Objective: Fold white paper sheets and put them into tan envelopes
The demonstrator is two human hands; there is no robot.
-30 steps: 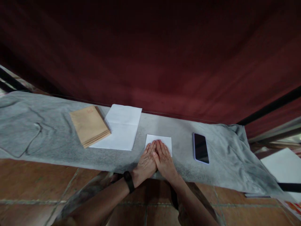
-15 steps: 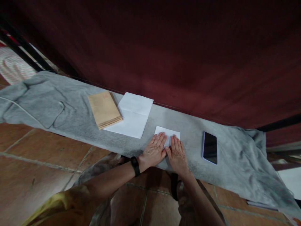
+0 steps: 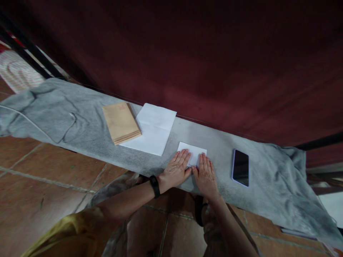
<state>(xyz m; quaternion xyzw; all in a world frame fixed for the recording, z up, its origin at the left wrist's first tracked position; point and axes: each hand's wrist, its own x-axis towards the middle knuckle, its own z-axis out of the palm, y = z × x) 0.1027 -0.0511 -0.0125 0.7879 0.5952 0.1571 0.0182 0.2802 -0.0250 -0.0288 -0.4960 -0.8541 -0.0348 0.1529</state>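
A small folded white paper (image 3: 194, 151) lies flat on the grey cloth (image 3: 150, 167) in front of me. My left hand (image 3: 177, 167) rests palm down on its left part, fingers stretched out. On its right part lies my right hand (image 3: 205, 175), also flat with the fingers extended. Both hands cover the paper's near side, and the thumbs point toward each other. To the left are larger white sheets (image 3: 155, 132) with a crease across the middle. A stack of brown envelopes (image 3: 122, 121) overlaps their left side.
A phone with a pale purple case (image 3: 240, 167) lies to the right on the cloth. A white cable (image 3: 29, 119) trails over the cloth's left end. Behind the bench hangs a dark red curtain (image 3: 187, 71). Tiled floor (image 3: 53, 175) shows below.
My right hand has slid slightly right on the paper, widening the gap between the hands. The left hand stays nearly in place. The whole view has shifted a little.
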